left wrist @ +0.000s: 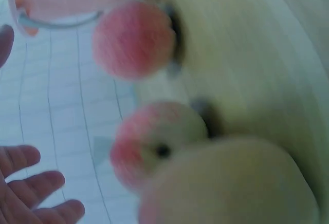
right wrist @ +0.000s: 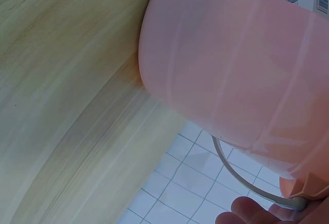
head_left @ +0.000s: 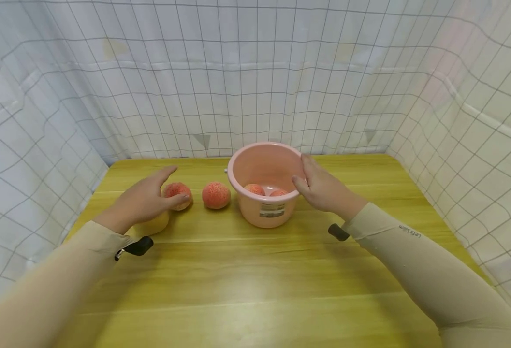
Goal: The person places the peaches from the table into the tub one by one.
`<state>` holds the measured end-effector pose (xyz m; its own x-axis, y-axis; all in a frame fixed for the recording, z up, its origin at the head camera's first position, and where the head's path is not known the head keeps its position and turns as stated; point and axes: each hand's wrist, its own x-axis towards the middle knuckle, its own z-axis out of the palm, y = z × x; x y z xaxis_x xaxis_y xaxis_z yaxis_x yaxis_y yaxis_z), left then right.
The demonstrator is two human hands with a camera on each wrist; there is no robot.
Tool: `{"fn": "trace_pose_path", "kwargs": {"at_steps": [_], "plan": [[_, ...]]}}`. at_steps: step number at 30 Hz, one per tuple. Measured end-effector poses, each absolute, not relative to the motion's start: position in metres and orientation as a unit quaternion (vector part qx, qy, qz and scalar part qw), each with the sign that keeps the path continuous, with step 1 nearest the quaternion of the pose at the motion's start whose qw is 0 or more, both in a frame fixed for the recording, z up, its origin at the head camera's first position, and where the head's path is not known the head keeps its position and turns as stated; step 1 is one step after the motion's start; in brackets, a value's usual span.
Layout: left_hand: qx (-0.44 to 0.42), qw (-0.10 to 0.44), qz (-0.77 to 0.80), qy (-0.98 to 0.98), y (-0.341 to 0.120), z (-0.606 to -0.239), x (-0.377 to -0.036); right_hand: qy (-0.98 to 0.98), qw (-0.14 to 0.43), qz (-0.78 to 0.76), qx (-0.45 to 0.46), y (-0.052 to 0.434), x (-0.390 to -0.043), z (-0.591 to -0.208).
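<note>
My left hand [head_left: 139, 203] hovers with fingers spread above the peaches on the left of the table, holding nothing. Partly beneath it lies a pale yellow peach [head_left: 154, 225], and just past its thumb a red-speckled peach [head_left: 178, 193]. Another reddish peach [head_left: 216, 195] sits between these and a pink bucket [head_left: 266, 212]. My right hand [head_left: 325, 188] grips the bucket's right rim, thumb over the inside and fingers outside by the handle joint. Inside the bucket rest two peaches [head_left: 254, 189], partly hidden by the near wall. In the left wrist view the fingers [left wrist: 43, 183] are apart from the peaches.
The wooden table [head_left: 246, 285] stretches out in front of the bucket. White grid-patterned curtains [head_left: 255, 82] hang behind it and along both sides. A thin white handle [right wrist: 236, 175] hangs down the bucket's far side.
</note>
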<state>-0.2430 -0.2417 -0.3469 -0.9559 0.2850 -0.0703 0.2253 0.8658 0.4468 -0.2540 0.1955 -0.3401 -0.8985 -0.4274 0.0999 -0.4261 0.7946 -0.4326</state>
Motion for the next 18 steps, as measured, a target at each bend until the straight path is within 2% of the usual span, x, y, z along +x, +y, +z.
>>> {"fn": "trace_pose_path", "kwargs": {"at_steps": [9,18], "plan": [[0.141,0.087,0.243,0.956,-0.298,-0.375,-0.227,0.945,-0.003,-0.231,-0.232,0.195,-0.254,-0.340],[0.152,0.092,0.250,0.952,-0.316,-0.398,-0.218,0.943,-0.001,-0.240,-0.230,0.196,-0.253,-0.341]]}}
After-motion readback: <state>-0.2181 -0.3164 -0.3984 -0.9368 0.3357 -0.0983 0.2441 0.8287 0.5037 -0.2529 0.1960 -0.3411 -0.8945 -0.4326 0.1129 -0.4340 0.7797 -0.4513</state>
